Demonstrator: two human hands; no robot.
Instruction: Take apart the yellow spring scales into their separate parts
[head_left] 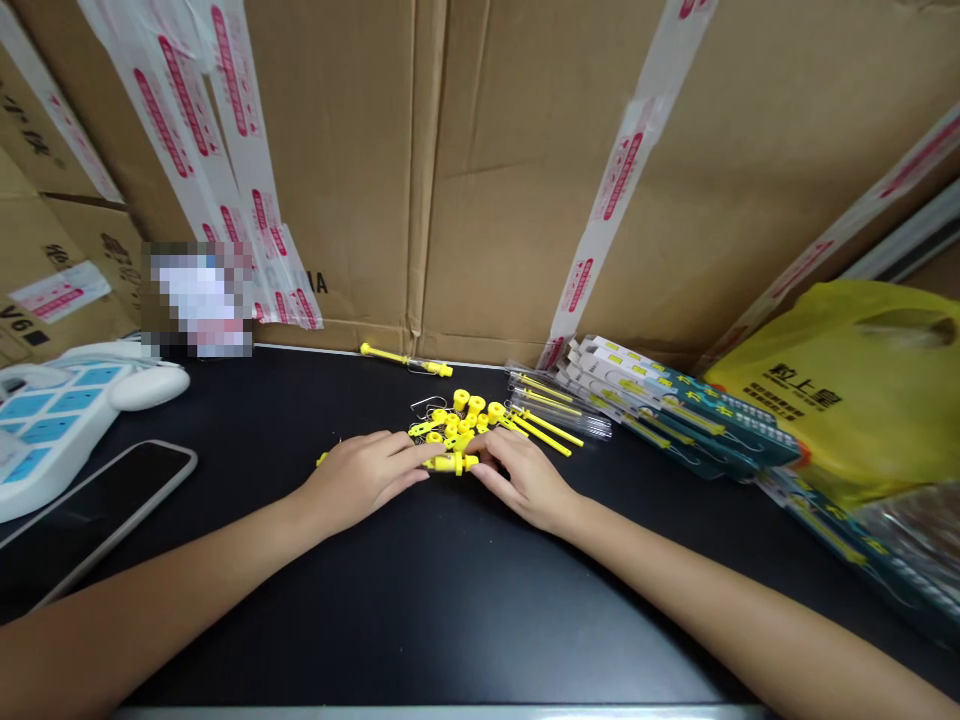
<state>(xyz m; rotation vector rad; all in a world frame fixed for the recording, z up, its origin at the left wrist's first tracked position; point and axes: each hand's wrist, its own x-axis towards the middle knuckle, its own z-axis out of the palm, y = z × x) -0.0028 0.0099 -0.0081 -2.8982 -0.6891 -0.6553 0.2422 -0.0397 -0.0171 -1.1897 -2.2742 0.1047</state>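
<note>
Both hands are over the black tabletop, around a slim yellow plastic tool [448, 463] lying crosswise. My left hand [360, 475] is closed over its shaft, and a bit of yellow sticks out on the far side of that hand. My right hand [521, 475] pinches the tool's yellow end piece between thumb and fingers. Just behind the fingers is a heap of loose yellow plastic parts [476, 405] with thin metal wire pieces. To its right lie several yellow rods [544, 432]. Farther back rests a similar assembled yellow tool [405, 358].
Stacked packaged boxes [675, 410] and a yellow plastic bag [817, 390] stand at the right. On the left are a phone [97, 520], a white-and-blue power strip [60, 420] and a white rounded object [150, 387]. A taped cardboard wall [345, 170] closes off the back.
</note>
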